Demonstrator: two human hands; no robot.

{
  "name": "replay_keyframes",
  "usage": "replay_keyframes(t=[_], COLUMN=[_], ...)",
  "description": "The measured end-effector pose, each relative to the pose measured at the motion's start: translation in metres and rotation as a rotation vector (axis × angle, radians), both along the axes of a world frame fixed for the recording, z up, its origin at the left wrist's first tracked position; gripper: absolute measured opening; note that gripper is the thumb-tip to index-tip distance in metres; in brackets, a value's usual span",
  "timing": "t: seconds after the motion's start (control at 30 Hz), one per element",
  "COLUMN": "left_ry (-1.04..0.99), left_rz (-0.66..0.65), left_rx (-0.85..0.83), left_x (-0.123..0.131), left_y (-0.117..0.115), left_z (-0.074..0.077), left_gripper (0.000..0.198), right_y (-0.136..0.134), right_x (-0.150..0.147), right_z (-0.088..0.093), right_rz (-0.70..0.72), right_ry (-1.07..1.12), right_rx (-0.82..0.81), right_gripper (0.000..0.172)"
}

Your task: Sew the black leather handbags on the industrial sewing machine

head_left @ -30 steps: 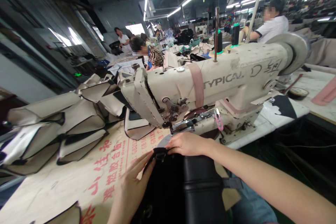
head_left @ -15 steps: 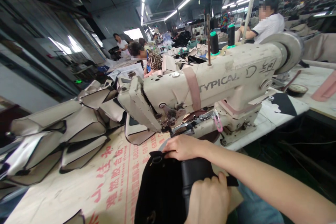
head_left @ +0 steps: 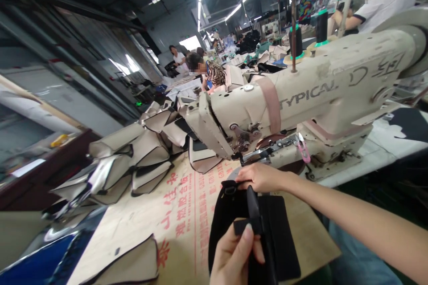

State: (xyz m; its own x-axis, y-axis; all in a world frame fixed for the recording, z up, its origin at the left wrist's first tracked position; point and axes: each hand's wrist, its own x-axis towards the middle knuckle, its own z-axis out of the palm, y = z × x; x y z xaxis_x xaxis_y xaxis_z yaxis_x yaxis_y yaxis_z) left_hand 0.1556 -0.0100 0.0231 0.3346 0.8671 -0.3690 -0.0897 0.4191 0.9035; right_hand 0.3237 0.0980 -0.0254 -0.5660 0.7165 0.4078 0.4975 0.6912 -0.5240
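Observation:
A black bag piece [head_left: 230, 218] lies on the cardboard-covered table [head_left: 180, 227] in front of a cream sewing machine [head_left: 301, 93]. My left hand [head_left: 234, 254], low in the view, is closed in a pinch on a black strap end [head_left: 245, 226] of that piece. My right hand [head_left: 262, 177] is closed on the piece's far edge, just under the machine's needle area [head_left: 249, 153]. A black flap [head_left: 281, 236] lies spread to the right of the strap.
Several beige and black bag panels [head_left: 140, 156] are piled at the left of the table. One beige panel [head_left: 127, 267] lies at the near edge. Thread spools [head_left: 296, 40] stand on the machine. Other people sit at benches behind.
My left hand has slid down and left and now pinches the strap end. The black piece has opened out flatter. The view has swung left; my right hand has stayed at the far edge.

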Motion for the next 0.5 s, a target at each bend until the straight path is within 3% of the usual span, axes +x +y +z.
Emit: replay_keyframes(t=[0.3,0.5], left_ry=[-0.289,-0.258], left_rz=[0.257,0.353], left_rx=[-0.050,-0.137], left_x=[-0.019,-0.029], left_y=[0.007,0.008], left_z=[-0.028,-0.033], left_gripper=[0.021,0.022], right_y=[-0.003,-0.002], right_x=[-0.003,-0.005], right_z=[-0.008,-0.011], right_rz=[-0.035,-0.032], right_ry=[0.011,0.025], right_rx=[-0.035,-0.061], right_gripper=[0.017,0.019])
